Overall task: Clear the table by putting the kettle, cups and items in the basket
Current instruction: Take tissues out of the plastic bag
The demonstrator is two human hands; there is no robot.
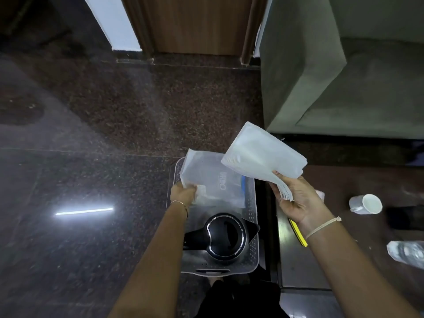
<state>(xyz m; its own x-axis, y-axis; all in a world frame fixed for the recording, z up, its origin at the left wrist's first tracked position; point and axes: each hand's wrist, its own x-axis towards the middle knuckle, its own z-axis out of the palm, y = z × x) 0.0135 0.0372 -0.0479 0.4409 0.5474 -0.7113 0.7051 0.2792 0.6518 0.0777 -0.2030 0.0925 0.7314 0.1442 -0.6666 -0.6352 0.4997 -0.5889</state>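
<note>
Hands both hold something pale: the left hand (182, 193) has its fingers curled round the near corner of a translucent plastic packet (206, 177) with dark lettering printed on it, and the right hand (296, 199) grasps a stack of white paper napkins (263, 154) from below, with layered edges fanning out at the fingertips. The packet hangs over the far half of a clear perforated plastic basket (171, 180) that stands on the dark speckled floor (91, 134); whether it touches the bottom cannot be told. The napkin stack is raised and tilted above the basket's right edge, clear of everything else. One black kettle (226, 236) with a chrome ring round its lid stands upright in the near half of the basket, spout to the right. Just right of the basket is the dark table (296, 262), which carries one white cup (366, 204) lying on its side, one clear plastic bottle (406, 251), also lying down, and one flat yellow item (298, 234) partly hidden under the right wrist. A grey-green sofa (344, 76) stands beyond the table.
</note>
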